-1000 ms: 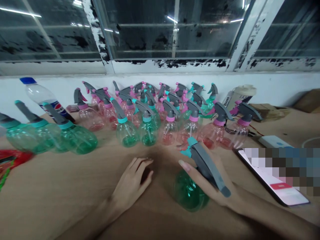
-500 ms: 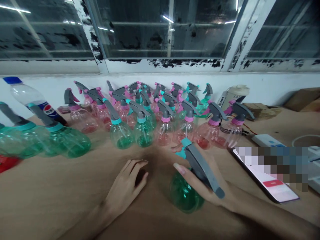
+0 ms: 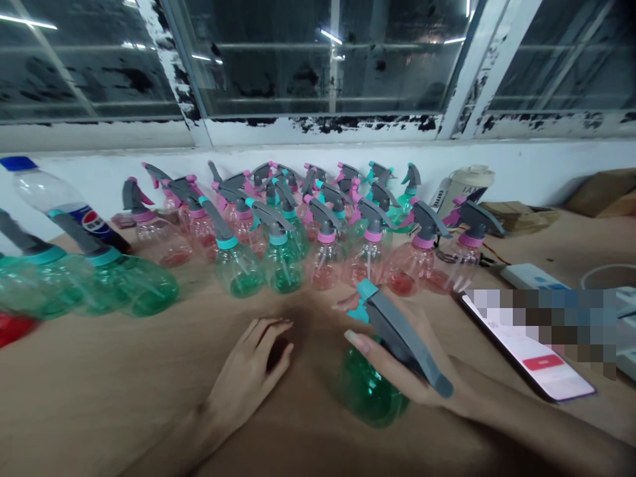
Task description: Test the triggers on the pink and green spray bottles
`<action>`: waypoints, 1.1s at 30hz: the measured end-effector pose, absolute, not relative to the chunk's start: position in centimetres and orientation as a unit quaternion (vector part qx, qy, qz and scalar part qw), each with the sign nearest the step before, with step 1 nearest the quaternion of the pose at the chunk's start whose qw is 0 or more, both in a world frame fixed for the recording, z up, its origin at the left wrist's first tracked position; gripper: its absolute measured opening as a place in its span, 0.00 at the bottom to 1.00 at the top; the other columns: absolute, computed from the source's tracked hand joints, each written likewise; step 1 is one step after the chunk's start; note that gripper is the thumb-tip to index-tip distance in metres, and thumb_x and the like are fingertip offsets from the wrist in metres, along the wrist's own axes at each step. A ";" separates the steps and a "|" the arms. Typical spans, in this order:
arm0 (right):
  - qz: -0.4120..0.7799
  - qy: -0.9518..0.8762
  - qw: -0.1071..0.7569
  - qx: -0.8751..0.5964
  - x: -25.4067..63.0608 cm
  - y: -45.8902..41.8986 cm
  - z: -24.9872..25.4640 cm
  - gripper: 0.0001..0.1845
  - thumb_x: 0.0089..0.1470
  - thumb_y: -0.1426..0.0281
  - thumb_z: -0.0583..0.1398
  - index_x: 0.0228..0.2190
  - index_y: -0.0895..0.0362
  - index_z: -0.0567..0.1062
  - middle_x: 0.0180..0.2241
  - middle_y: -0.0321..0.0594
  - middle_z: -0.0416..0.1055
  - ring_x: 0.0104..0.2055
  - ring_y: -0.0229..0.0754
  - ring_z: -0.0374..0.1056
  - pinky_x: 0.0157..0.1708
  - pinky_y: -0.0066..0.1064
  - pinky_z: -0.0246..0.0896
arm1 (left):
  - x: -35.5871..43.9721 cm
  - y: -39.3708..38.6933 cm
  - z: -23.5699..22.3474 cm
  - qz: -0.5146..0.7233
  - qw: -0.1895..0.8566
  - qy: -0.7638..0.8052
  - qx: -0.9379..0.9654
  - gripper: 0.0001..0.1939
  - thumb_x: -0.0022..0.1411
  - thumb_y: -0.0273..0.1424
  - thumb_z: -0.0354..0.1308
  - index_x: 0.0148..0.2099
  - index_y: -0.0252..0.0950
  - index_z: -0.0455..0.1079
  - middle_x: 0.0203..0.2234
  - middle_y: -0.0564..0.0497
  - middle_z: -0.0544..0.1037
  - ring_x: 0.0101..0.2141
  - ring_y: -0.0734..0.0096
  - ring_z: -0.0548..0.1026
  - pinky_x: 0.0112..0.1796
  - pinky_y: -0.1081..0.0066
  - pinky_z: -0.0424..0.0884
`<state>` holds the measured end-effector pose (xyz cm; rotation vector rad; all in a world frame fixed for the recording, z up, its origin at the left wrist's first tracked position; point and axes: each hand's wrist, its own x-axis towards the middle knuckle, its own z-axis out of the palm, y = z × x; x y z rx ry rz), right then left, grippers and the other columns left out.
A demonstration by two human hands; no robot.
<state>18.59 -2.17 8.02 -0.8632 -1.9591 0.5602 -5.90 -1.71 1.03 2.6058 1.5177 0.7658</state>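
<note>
A green spray bottle [image 3: 370, 391] with a grey and teal trigger head stands in front of me. My right hand [image 3: 410, 374] is closed around its neck, with the thumb on the near side and the other fingers mostly hidden behind the head. To its left, my left hand [image 3: 253, 368] rests on the table, loosely curled with the thumb apart from the fingers and nothing seen in it. Just beyond the hands is a row of spray bottles, among them a green one [image 3: 284, 265] and a pink one [image 3: 325, 262].
Several more pink and green spray bottles crowd back to the white wall. At left are a Pepsi bottle [image 3: 64, 199], green sprayers [image 3: 134, 285] and a red item [image 3: 14, 328]. A lit phone [image 3: 541, 364], a white power strip [image 3: 534, 277] and a cream container [image 3: 467, 182] are at right.
The view has shifted very slightly. My right hand and the green spray bottle have moved a little to the right and nearer; my left hand is almost unchanged.
</note>
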 end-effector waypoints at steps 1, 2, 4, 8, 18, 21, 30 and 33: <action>0.232 -0.790 0.448 -0.348 18.6 -2.2 8.1 0.11 0.51 0.69 0.58 0.39 0.53 0.69 0.34 0.38 0.71 0.34 0.42 0.70 0.35 0.35 0.66 | -5.9 -1.7 1.0 0.245 0.016 0.487 0.838 0.11 0.65 0.32 0.47 0.49 0.38 0.64 0.43 0.46 0.72 0.46 0.59 0.71 0.47 0.54 0.69; 0.235 -0.789 0.450 -0.346 18.6 -2.3 8.1 0.08 0.51 0.69 0.58 0.37 0.53 0.69 0.32 0.36 0.71 0.32 0.40 0.69 0.33 0.34 0.66 | -5.9 -1.7 1.0 0.244 0.017 0.486 0.839 0.11 0.66 0.32 0.47 0.49 0.38 0.64 0.44 0.46 0.72 0.46 0.59 0.71 0.47 0.53 0.69; 0.237 -0.788 0.453 -0.344 18.6 -2.4 8.1 0.02 0.52 0.70 0.57 0.31 0.53 0.67 0.28 0.33 0.69 0.26 0.37 0.67 0.28 0.31 0.65 | -5.9 -1.7 1.0 0.245 0.018 0.486 0.839 0.11 0.66 0.31 0.47 0.49 0.38 0.64 0.44 0.46 0.72 0.46 0.59 0.71 0.48 0.53 0.68; 0.251 -0.784 0.450 -0.347 18.7 -2.4 7.8 0.03 0.51 0.70 0.58 0.30 0.52 0.66 0.25 0.32 0.67 0.25 0.37 0.65 0.27 0.31 0.65 | -5.9 -1.7 1.0 0.249 0.020 0.483 0.839 0.11 0.66 0.32 0.47 0.49 0.39 0.64 0.43 0.47 0.73 0.46 0.59 0.71 0.47 0.54 0.69; 0.223 -0.788 0.475 -0.322 18.6 -2.8 7.8 0.19 0.49 0.71 0.60 0.46 0.54 0.69 0.43 0.43 0.73 0.48 0.47 0.68 0.48 0.37 0.65 | -5.9 -1.6 0.8 0.230 0.002 0.491 0.840 0.11 0.65 0.31 0.48 0.49 0.38 0.64 0.43 0.46 0.73 0.45 0.58 0.71 0.45 0.53 0.67; 0.219 -0.780 0.474 -0.345 18.5 -2.9 7.6 0.17 0.50 0.70 0.60 0.44 0.52 0.70 0.41 0.41 0.73 0.45 0.47 0.70 0.46 0.39 0.66 | -6.0 -1.5 0.8 0.224 -0.028 0.493 0.840 0.12 0.65 0.32 0.48 0.49 0.38 0.64 0.44 0.45 0.74 0.46 0.56 0.70 0.47 0.50 0.64; 0.240 -0.769 0.471 -0.359 18.4 -2.7 6.9 0.17 0.50 0.71 0.61 0.44 0.51 0.69 0.42 0.40 0.72 0.46 0.46 0.69 0.46 0.40 0.66 | -6.2 -1.1 0.2 0.187 -0.056 0.496 0.846 0.20 0.66 0.38 0.47 0.56 0.34 0.61 0.55 0.41 0.67 0.55 0.54 0.64 0.54 0.47 0.58; 0.245 -0.775 0.469 -0.345 18.5 -2.6 7.4 0.11 0.50 0.71 0.59 0.39 0.52 0.69 0.36 0.38 0.72 0.40 0.44 0.70 0.39 0.36 0.67 | -6.3 -1.1 0.2 0.184 -0.057 0.496 0.847 0.21 0.66 0.39 0.47 0.57 0.33 0.61 0.55 0.41 0.66 0.55 0.54 0.64 0.55 0.47 0.58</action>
